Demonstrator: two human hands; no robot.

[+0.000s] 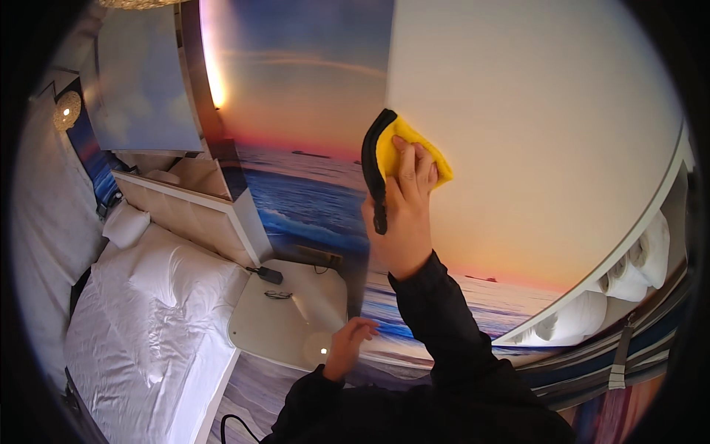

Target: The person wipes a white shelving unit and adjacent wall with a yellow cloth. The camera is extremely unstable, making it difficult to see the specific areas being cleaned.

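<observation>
My right hand [405, 214] is raised to the middle of the view and grips a folded yellow cloth [433, 159] with a black edge. The cloth lies against the left border of a tall glossy door panel [532, 148] printed with a pale sunset sky and sea. Lower down, my left hand [350, 346] hovers near the front of a white bedside table [288, 318]. Its fingers are loosely bent and apart, and nothing shows in them.
To the left is a bed with white bedding [148, 311] and a padded headboard [185, 214]. On the bedside table lie a black box-shaped device [268, 275] and dark glasses [278, 295]. White bundles [640, 259] fill a shelf at right, above striped fabric [592, 377].
</observation>
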